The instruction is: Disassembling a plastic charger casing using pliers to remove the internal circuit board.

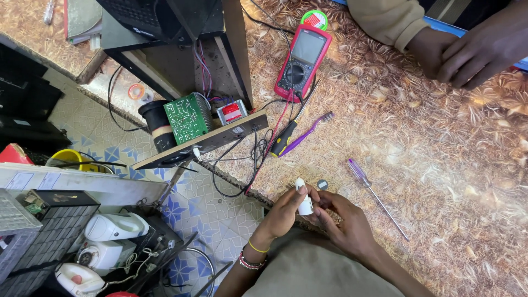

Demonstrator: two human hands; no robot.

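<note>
While we look down at our lap edge, our left hand [285, 212] and right hand [342, 220] meet over the near rim of the patterned surface [440, 143], both closed around a small white cylindrical part [304, 201] held upright between the fingertips. Our left wrist wears a yellow band and a beaded bracelet [251, 262]. Just beside the part a small round grey disc [322, 185] lies on the surface. To the right lies a purple-handled screwdriver [374, 195], its shaft pointing toward the lower right. Farther out we see a purple toothbrush [308, 132] and a black and yellow probe handle [284, 139], then a red multimeter [303, 61] with its leads trailing toward us. Left of it stands an opened device with a green circuit board [187, 117]. At the far right, another person's hands [467, 49] rest clasped on the surface.
</note>
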